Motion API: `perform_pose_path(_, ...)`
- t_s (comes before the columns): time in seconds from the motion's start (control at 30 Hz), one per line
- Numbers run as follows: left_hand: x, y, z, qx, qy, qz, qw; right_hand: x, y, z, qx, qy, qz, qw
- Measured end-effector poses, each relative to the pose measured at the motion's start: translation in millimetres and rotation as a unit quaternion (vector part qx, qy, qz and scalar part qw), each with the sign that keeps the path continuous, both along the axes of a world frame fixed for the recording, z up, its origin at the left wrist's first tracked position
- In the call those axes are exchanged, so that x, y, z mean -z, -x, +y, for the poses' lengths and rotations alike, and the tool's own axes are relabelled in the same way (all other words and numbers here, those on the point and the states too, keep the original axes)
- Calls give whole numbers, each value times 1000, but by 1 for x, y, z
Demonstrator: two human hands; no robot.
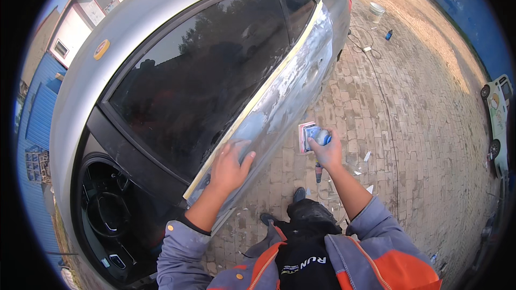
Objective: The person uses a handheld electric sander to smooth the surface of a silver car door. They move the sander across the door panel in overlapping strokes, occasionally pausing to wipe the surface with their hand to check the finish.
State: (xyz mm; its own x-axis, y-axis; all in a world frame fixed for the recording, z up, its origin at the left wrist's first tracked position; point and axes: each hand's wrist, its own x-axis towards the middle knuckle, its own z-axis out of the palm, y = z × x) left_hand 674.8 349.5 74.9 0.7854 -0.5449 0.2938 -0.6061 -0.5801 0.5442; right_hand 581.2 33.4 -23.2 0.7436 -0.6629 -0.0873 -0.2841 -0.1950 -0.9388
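A silver car door (285,96) is seen from above, its upper skin sanded to patchy grey and bare metal, with a strip of pale masking tape (269,83) run along the edge below the dark window glass (204,70). The left hand (230,165) is laid flat on the sanded panel, fingers spread wide and palm down, nothing being gripped. At three o'clock from it, just beside the door and off the panel, the right hand (325,150) is closed around a small blue power sander (314,137), whose pale square pad is turned toward the door; whether the pad touches the metal cannot be told. A cord (318,173) hangs below the tool at six o'clock.

Through the front window, at seven o'clock from the left hand, a steering wheel (110,212) and dark cabin are visible. The ground is paved with brick (419,129), with scraps of white paper lying at four o'clock from the right hand. Far off at one o'clock a white bucket (377,11) and a small blue bottle (388,34) stand on the paving, well apart from the work. A white vehicle (500,113) is parked at the three o'clock rim. Grey sleeves with orange panels enter from the lower edge.
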Motion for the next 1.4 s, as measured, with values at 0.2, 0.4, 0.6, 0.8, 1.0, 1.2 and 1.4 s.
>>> perform_pose_path(0.2, -222, -223, 30, -85, -296, -514, 801, 45, -80, 31, -33, 158, -45, 986)
perform_pose_path(0.4, -269, -305, 10, -27, -369, -393, 842, 83, -134, 73, -25, 130, -107, 985)
perform_pose_path(0.6, -269, -307, 12, -32, -388, -369, 844, 61, -193, 18, 39, 105, -28, 993)
perform_pose_path(0.8, -266, -310, 3, -17, -356, -358, 863, 40, -247, -56, 78, 95, 2, 992)
perform_pose_path(1.0, -261, -320, -27, -11, -342, -357, 869, 51, -190, 2, -11, 99, 34, 994)
perform_pose_path(1.2, -257, -331, -47, 8, -332, -383, 862, 53, -208, -23, 7, 94, -18, 995)
perform_pose_path(1.4, -255, -331, -45, -3, -330, -371, 868, 55, -253, -89, 79, 109, -34, 990)
